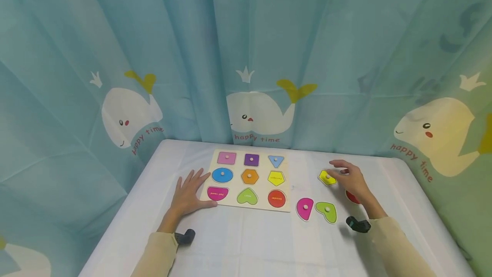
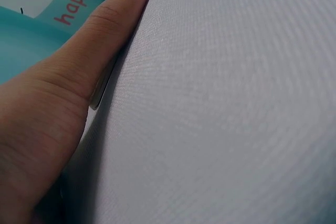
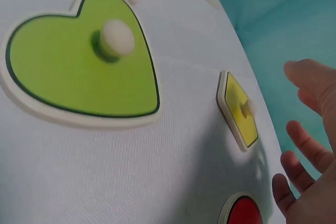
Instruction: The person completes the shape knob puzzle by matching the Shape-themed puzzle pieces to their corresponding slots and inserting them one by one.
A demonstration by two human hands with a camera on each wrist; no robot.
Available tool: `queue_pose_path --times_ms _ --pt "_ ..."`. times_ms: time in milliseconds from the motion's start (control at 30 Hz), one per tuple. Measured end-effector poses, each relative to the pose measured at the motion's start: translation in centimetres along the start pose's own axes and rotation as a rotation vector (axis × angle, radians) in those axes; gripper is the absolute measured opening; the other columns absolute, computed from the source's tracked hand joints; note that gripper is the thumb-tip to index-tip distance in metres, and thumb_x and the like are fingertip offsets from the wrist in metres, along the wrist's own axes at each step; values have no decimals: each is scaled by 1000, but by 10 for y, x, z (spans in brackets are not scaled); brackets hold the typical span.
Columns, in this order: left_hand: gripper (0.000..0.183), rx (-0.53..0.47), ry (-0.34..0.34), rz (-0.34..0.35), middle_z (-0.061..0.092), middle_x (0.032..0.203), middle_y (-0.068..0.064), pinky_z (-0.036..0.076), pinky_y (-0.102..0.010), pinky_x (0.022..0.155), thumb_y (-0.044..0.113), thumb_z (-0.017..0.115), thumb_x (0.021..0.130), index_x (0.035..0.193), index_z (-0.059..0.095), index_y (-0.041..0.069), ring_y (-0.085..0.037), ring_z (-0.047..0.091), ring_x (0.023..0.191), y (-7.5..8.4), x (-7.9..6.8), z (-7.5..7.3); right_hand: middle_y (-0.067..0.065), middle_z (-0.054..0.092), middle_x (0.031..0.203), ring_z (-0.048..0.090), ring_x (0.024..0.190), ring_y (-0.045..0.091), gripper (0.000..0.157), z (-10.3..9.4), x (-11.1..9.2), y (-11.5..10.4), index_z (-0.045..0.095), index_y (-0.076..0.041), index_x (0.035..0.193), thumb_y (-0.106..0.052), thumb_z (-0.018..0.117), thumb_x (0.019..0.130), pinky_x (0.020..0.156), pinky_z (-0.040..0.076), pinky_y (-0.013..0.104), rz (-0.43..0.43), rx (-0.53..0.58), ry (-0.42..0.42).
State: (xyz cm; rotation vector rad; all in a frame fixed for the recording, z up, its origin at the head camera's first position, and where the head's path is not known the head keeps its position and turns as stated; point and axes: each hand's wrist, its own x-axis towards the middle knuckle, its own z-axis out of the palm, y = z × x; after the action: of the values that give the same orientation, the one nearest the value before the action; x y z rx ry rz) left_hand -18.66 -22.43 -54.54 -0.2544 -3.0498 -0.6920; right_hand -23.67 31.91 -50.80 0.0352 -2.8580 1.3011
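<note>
A wooden shape-puzzle board (image 1: pixel 241 207) lies on the table. My left hand (image 1: pixel 188 195) rests at its near left corner, fingers spread and straight, the thumb (image 2: pixel 113 17) along the near edge. Beyond the board's right side, my right hand (image 1: pixel 351 181) hovers with loosely bent fingers close by the yellow pentagon piece (image 3: pixel 237 106). The right wrist view shows space between those fingers and the piece's white knob. Nearby lie the green heart piece (image 3: pixel 68 72), the magenta half-round piece (image 1: pixel 303 212) and a red piece (image 1: pixel 352 197), partly hidden by the right hand.
Knobbed pieces sit in the board's slots, among them a blue oval (image 1: pixel 217 177) and an orange hexagon (image 1: pixel 250 180). Bare slots show a printed half round, heart, circle and yellow pentagon (image 1: pixel 275 180). A whale-print curtain (image 1: pixel 261 33) hangs behind the white-covered table (image 1: pixel 238 243).
</note>
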Motion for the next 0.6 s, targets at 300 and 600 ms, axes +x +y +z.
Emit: queue_pose_path --times_ms 300,600 --pt "108 -3 -1 1 30 167 -14 2 -72 119 66 83 68 157 44 19 -42 15 155 1 0 1 29 55 141 54 112 40 52 1 7 13 62 -5 138 -33 74 96 93 51 54 37 -44 -44" --pt "109 -4 -3 -4 30 167 -14 2 -72 119 66 83 68 157 44 18 -42 15 155 1 0 1 29 53 139 50 119 46 46 5 9 19 67 -3 130 -30 76 94 98 48 63 27 -92 -76"
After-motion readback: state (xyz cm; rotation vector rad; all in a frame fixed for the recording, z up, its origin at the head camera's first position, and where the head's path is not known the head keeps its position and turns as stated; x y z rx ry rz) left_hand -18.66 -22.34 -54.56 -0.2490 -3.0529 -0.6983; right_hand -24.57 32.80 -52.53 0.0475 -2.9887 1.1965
